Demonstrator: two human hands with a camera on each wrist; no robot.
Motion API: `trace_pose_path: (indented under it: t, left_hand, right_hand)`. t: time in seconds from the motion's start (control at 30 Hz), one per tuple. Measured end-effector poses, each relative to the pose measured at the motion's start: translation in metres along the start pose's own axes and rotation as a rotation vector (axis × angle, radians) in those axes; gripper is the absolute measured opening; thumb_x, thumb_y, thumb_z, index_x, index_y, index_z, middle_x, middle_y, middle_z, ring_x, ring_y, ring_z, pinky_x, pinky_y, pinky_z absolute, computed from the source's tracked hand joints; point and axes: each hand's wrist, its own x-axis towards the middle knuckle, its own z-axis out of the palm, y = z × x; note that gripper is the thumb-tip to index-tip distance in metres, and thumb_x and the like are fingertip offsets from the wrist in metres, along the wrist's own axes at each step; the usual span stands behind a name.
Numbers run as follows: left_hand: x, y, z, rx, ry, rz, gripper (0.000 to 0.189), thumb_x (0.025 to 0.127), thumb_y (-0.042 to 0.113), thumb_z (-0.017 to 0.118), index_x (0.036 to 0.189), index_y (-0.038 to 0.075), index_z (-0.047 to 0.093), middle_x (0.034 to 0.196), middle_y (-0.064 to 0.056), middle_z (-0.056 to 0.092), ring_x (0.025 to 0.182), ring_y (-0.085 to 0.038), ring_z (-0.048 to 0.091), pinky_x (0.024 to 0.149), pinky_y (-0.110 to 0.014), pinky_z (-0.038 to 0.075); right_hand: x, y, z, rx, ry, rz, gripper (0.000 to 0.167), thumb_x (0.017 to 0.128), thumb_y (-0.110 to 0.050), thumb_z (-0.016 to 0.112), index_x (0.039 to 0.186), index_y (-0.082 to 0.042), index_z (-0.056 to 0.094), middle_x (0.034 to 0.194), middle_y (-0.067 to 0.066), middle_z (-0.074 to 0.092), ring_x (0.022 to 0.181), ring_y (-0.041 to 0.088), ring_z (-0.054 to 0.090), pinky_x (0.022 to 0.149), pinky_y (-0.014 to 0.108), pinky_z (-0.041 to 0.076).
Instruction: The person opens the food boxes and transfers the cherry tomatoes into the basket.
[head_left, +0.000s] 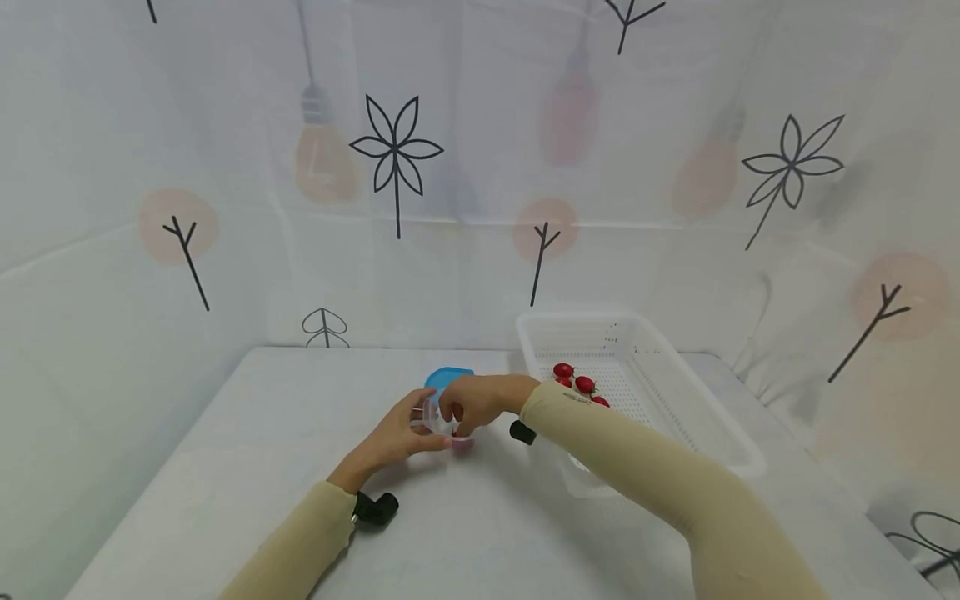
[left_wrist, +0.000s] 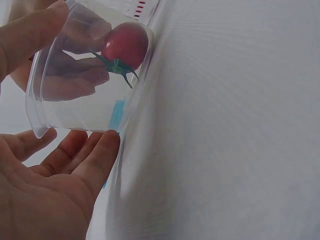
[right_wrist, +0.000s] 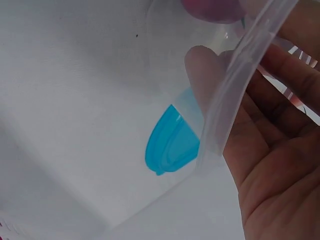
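Observation:
A clear plastic container (left_wrist: 75, 112) is tilted on its side, its base near the white table. My left hand (head_left: 393, 433) holds it between thumb and fingers, thumb at the rim and fingertips along the wall. Inside, at the base, lies a red cherry tomato (left_wrist: 127, 45) with a green stem. My right hand (head_left: 480, 400) reaches into the container through its mouth. In the left wrist view its fingertips show through the plastic close beside the tomato. The right thumb (right_wrist: 202, 70) stands apart from the tomato in the right wrist view.
A blue lid (head_left: 444, 377) lies on the table (head_left: 315, 392) just behind the hands. On the right stands a white perforated basket (head_left: 690, 392), with several cherry tomatoes (head_left: 585, 384) at its left side. The right forearm passes over the basket's near part. A printed cloth hangs behind.

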Motion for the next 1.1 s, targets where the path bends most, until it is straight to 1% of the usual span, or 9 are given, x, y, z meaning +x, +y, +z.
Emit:
trace_pose_path:
  t: [0.1, 0.23, 0.43, 0.6, 0.77, 0.83, 0.97, 1.0, 1.1]
  left_hand:
    - [-0.0005, 0.0003, -0.0005, 0.015, 0.000, -0.003, 0.093, 0.074, 0.032, 0.082, 0.147, 0.008, 0.030, 0.139, -0.010, 0.044, 0.120, -0.027, 0.050, 0.095, -0.039, 0.049]
    - [-0.0008, -0.0010, -0.0004, 0.030, -0.002, 0.011, 0.093, 0.075, 0.035, 0.082, 0.147, 0.007, 0.029, 0.143, -0.012, 0.041, 0.123, -0.030, 0.047, 0.097, -0.042, 0.048]
    - [-0.0006, -0.0007, -0.0005, 0.009, -0.006, 0.015, 0.095, 0.075, 0.034, 0.082, 0.148, 0.006, 0.028, 0.142, -0.010, 0.041, 0.123, -0.030, 0.048, 0.097, -0.042, 0.047]
    - [-0.0007, 0.0004, -0.0008, -0.003, -0.019, 0.021, 0.093, 0.076, 0.032, 0.081, 0.148, 0.005, 0.028, 0.140, -0.011, 0.043, 0.123, -0.030, 0.048, 0.096, -0.040, 0.048]
    - [-0.0011, -0.0002, 0.0001, -0.020, -0.024, 0.035, 0.090, 0.078, 0.028, 0.080, 0.147, 0.005, 0.028, 0.140, -0.012, 0.044, 0.123, -0.031, 0.049, 0.095, -0.040, 0.048]
    - [-0.0040, 0.0071, 0.0001, -0.019, -0.032, 0.035, 0.088, 0.079, 0.023, 0.079, 0.147, 0.002, 0.027, 0.139, -0.014, 0.043, 0.123, -0.033, 0.049, 0.096, -0.041, 0.048]
    - [-0.0042, 0.0080, 0.0001, -0.011, -0.032, 0.034, 0.089, 0.079, 0.024, 0.079, 0.148, 0.002, 0.027, 0.139, -0.014, 0.044, 0.122, -0.033, 0.049, 0.095, -0.040, 0.049]
    - [-0.0039, 0.0076, -0.0003, -0.007, -0.033, 0.038, 0.089, 0.079, 0.026, 0.079, 0.147, 0.002, 0.027, 0.139, -0.015, 0.044, 0.122, -0.033, 0.050, 0.095, -0.040, 0.049]
    - [-0.0005, -0.0009, -0.0009, -0.008, -0.028, 0.036, 0.091, 0.078, 0.030, 0.080, 0.148, 0.005, 0.028, 0.139, -0.012, 0.044, 0.121, -0.030, 0.051, 0.093, -0.038, 0.050]
  right_hand:
    - [0.0007, -0.0002, 0.0000, -0.006, -0.002, 0.004, 0.020, 0.080, -0.015, 0.076, 0.098, -0.012, 0.068, 0.080, -0.007, 0.059, 0.073, 0.009, 0.053, 0.060, 0.021, 0.050]
    - [0.0015, -0.0001, 0.0009, -0.006, -0.002, 0.020, 0.018, 0.082, -0.013, 0.074, 0.099, -0.011, 0.067, 0.081, -0.005, 0.059, 0.072, 0.009, 0.053, 0.059, 0.022, 0.050]
    - [0.0027, -0.0008, 0.0009, -0.026, 0.003, 0.029, 0.019, 0.084, -0.009, 0.071, 0.102, -0.013, 0.065, 0.086, -0.005, 0.059, 0.077, 0.009, 0.053, 0.062, 0.021, 0.050]
    - [0.0033, -0.0002, 0.0025, 0.001, -0.012, 0.020, 0.020, 0.081, -0.003, 0.072, 0.099, -0.013, 0.068, 0.082, -0.006, 0.062, 0.074, 0.009, 0.055, 0.061, 0.020, 0.051]
    - [0.0061, 0.0007, 0.0065, -0.016, -0.019, 0.003, 0.016, 0.082, -0.002, 0.069, 0.090, -0.015, 0.069, 0.079, -0.007, 0.060, 0.071, 0.008, 0.053, 0.059, 0.019, 0.049]
    - [0.0069, 0.0014, 0.0071, -0.017, -0.021, -0.006, 0.014, 0.082, -0.001, 0.069, 0.089, -0.014, 0.069, 0.078, -0.007, 0.060, 0.070, 0.008, 0.052, 0.059, 0.019, 0.048]
    - [0.0066, 0.0026, 0.0051, 0.016, -0.021, 0.005, 0.015, 0.081, -0.001, 0.070, 0.092, -0.011, 0.069, 0.079, -0.007, 0.061, 0.071, 0.008, 0.054, 0.060, 0.020, 0.050]
    - [0.0067, 0.0028, 0.0045, 0.021, -0.019, 0.005, 0.017, 0.081, -0.001, 0.070, 0.093, -0.011, 0.069, 0.079, -0.007, 0.061, 0.071, 0.008, 0.054, 0.060, 0.020, 0.050]
    - [0.0081, 0.0034, 0.0035, 0.029, -0.015, 0.004, 0.017, 0.081, -0.001, 0.070, 0.092, -0.014, 0.069, 0.080, -0.007, 0.061, 0.071, 0.008, 0.055, 0.060, 0.020, 0.051]
